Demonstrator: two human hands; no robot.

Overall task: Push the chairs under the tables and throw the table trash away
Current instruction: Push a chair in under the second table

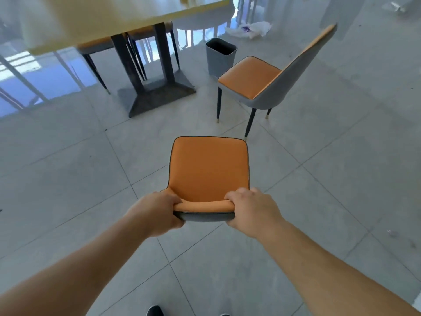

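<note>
up and to the left of the fingers, the yellow surface (102, 17) stands on a dark pedestal base (157, 94) whose splayed foot is the likeliest snag: i judge that a straight shove could run the chair legs into it, or into the chairs already tucked under (98, 45) the far side, and the glossy tile floor (68, 167) could let the legs skid or scrape. the left hand (159, 213) is clenched over the left corner of the backrest top, thumb curled onto the orange face, so it is grasping the held chair (208, 169). that chair sits directly ahead of the fingers, well apart from the surface, out on open floor; its orange padded seat has dark piping and a grey outer shell, and its legs are hidden beneath it. the right hand (252, 210) is clenched on the right corner in the same way. ahead and to the right of the fingers, a second chair (250, 78) stands angled and untucked, near the push line, and could be clipped. a grey bin (221, 57) stands just behind it, and white trash (252, 29) lies on the floor further off.
</note>
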